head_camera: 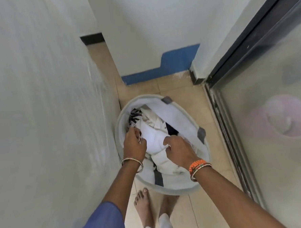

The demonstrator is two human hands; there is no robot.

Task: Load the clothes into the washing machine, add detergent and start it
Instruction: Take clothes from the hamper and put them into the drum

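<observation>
Below, hands (pixel 153 145) gripping clothes (pixel 155 140) inside basket (pixel 185 118).

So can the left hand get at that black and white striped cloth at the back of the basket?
Probably yes: the left hand is already inside the basket, beside the striped cloth, with nothing covering it.

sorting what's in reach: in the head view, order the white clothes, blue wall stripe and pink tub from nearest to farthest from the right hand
1. White clothes, in the basket, under the right hand.
2. Pink tub, right, behind the glass.
3. Blue wall stripe, ahead at the wall's foot.
</observation>
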